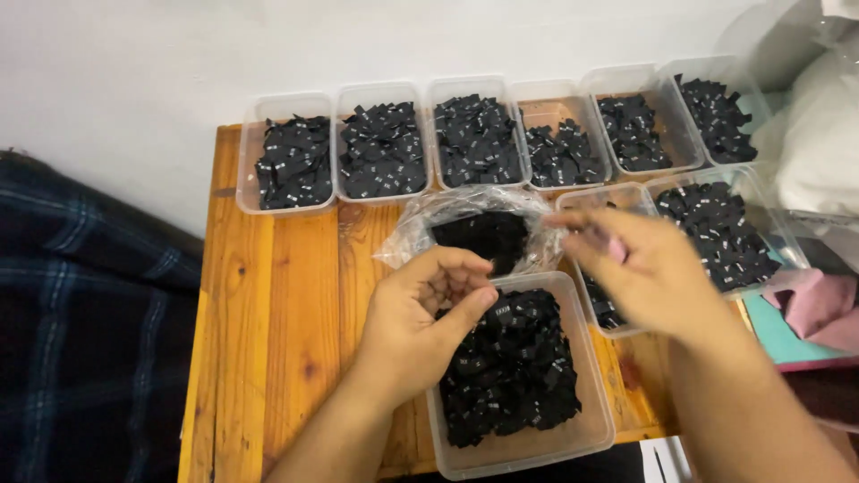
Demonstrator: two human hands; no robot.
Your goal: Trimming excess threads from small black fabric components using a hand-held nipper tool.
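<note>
Black labels (514, 367) heaped in a clear tub (573, 429) at the counter's (268, 313) near edge. Left hand (425, 317) curled over the tub's left rim, thumb and fingertips pinched together, perhaps on one label, too small to tell. Right hand (640, 264) blurred above a second tub (617, 201) to the right, fingers loosely spread, nothing seen held. Crinkled plastic bag (474, 224) with more black pieces just behind the hands. Six tubs (385, 148) of labels lined along the wall beyond. One larger tub (725, 233) far right, partly blocked by the right hand. Pink cloth (819, 304) at the right edge; plaid fabric (89, 331) at the left.
</note>
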